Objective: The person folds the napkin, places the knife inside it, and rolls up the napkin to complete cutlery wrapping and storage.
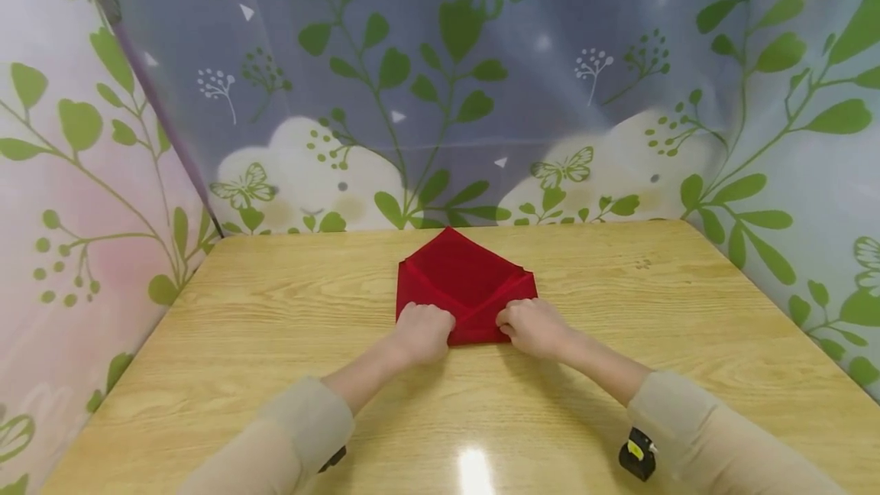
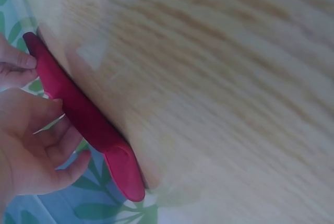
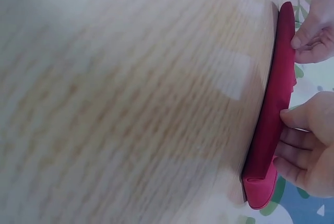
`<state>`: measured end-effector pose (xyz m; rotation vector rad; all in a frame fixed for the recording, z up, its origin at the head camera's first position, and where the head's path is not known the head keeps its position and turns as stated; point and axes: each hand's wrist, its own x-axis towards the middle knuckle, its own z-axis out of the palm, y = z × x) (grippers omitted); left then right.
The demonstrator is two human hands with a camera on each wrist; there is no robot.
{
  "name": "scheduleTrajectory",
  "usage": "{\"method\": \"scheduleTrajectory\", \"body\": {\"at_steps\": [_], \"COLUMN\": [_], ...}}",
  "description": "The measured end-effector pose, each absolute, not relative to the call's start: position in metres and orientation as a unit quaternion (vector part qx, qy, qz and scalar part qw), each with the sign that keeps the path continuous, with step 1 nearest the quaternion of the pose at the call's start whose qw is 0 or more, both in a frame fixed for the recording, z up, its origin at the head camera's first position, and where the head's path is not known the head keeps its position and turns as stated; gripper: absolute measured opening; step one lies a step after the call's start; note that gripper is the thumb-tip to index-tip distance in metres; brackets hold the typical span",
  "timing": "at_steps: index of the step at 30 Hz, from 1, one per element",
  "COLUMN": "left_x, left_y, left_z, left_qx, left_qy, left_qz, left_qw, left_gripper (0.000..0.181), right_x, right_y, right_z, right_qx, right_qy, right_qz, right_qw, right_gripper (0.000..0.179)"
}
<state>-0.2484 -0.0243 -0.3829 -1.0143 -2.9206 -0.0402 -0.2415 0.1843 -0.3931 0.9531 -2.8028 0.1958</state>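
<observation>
A red cloth (image 1: 467,273), folded into an envelope-like shape with a pointed flap at the far side, lies on the wooden table. My left hand (image 1: 422,332) grips its near left part, fingers curled over it. At the near right part, my right hand (image 1: 535,327) pinches the cloth. In the left wrist view the thumb of the left hand (image 2: 34,140) lies against the near edge of the red cloth (image 2: 86,119). The right wrist view shows the right hand (image 3: 310,143) with its thumb on the thick, rolled-looking near edge of the cloth (image 3: 269,119).
The wooden table (image 1: 275,296) reaches back to a hanging fabric backdrop (image 1: 440,82) printed with leaves and butterflies. Similar printed fabric (image 1: 89,174) borders the left side and the right side. Dark devices (image 1: 637,455) are strapped under the sleeves.
</observation>
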Motion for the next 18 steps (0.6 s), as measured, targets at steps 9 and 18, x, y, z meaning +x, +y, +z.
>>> {"method": "scheduleTrajectory", "body": {"at_steps": [9, 18], "left_x": [-0.2487, -0.2427], "left_y": [-0.0203, -0.0251], "left_z": [-0.3802, -0.3852], "left_qx": [-0.335, -0.38], "left_qy": [-0.941, -0.909], "left_qz": [0.018, 0.111], "left_qw": [0.03, 0.13], "left_gripper": [0.032, 0.024], "right_x": [-0.246, -0.2524], "right_y": [0.1854, 0.1786], "right_z": [-0.3904, -0.3876], "right_qx": [0.309, 0.278], "right_qy": [-0.945, -0.952], "right_qz": [0.096, 0.126], "right_qw": [0.05, 0.01], "right_gripper": [0.011, 0.009]}}
